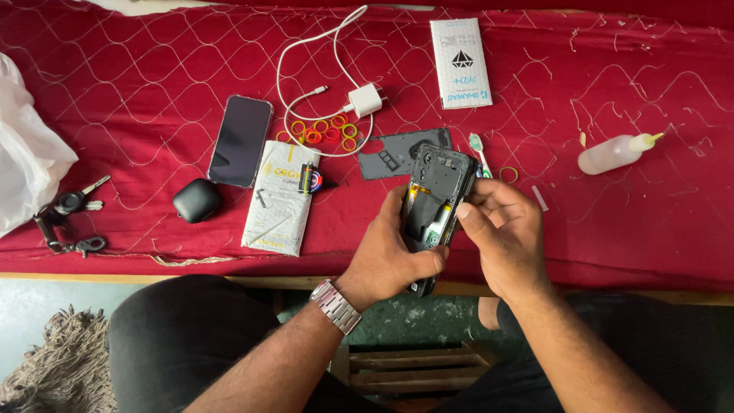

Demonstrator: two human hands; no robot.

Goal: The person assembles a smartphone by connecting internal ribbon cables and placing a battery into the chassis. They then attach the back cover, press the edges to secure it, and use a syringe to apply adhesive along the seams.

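Between both hands' fingers (468, 216), the opened phone (433, 200), upright.

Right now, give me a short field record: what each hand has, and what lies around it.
left hand: grips the opened phone from below
right hand: fingers at phone's upper right edge
behind phone: detached back cover, toothbrush
left on red cloth: intact phone, black earbud case, keys
right: squeeze bottle

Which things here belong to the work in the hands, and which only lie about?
In use: opened phone, left hand, right hand, removed back cover.
Lying about: intact phone, charger, keys, squeeze bottle, earbud case.
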